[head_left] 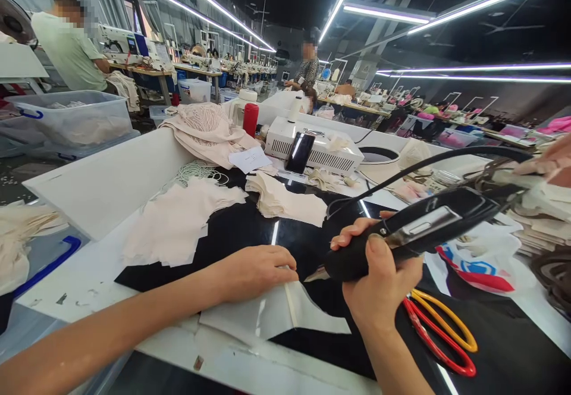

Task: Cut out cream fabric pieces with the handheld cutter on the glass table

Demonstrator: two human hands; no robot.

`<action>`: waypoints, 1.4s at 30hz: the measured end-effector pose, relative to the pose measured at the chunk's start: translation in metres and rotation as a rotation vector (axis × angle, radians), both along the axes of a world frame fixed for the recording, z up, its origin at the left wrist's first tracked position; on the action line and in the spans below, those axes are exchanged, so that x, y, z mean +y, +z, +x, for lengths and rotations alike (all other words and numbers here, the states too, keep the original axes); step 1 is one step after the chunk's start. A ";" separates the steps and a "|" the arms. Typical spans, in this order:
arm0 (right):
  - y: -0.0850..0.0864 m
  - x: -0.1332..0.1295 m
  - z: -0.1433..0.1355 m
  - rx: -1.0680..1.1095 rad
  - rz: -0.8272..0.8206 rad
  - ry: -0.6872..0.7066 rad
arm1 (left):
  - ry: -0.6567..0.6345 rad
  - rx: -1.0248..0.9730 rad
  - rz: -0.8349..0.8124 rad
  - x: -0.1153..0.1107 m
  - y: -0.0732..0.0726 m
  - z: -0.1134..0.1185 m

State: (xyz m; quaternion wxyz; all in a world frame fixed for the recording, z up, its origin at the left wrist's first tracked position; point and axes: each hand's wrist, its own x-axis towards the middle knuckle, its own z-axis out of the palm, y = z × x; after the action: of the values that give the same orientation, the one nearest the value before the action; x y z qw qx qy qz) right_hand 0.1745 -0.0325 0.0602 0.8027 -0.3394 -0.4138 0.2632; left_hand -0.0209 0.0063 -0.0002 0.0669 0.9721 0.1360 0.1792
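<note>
I'm in a long, dark-ceilinged hall under rows of strip lights, with lines of sewing machines running back and a co-worker in a pale green shirt sitting off to my left. My white table has a glossy black surface on it. My left forearm comes in low across the near edge, palm down. My right forearm rises from the bottom, the hand turned so the thumb lies along the top of a corded black tool, its narrow tip angled down toward my other hand. My right hand is wrapped firmly round that tool; my left hand keeps its fingers together and bent over a pale sheet at the near edge. A cream cloth pile lies beyond it. The plastic bag on my right has red and blue print I can't make out, and the handwriting on a paper slip is too small to read. Under my left fingertips runs a thin cream strip; whether I'm pinching it or just pressing, I can't tell.
</note>
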 end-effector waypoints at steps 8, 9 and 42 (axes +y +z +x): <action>-0.005 -0.003 0.002 -0.018 0.004 -0.002 | 0.010 0.080 -0.047 -0.013 0.002 0.009; -0.006 -0.003 0.001 -0.022 0.006 0.000 | 0.015 0.078 -0.047 -0.014 0.001 0.008; -0.014 -0.016 0.000 -0.086 0.037 0.060 | 0.018 0.042 0.217 -0.027 -0.006 -0.002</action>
State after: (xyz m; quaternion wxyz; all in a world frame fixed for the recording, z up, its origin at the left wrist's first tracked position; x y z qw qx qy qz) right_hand 0.1741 -0.0489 0.0461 0.7819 -0.3231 -0.4628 0.2646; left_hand -0.0225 -0.0211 -0.0062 -0.0431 0.9759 0.1261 0.1730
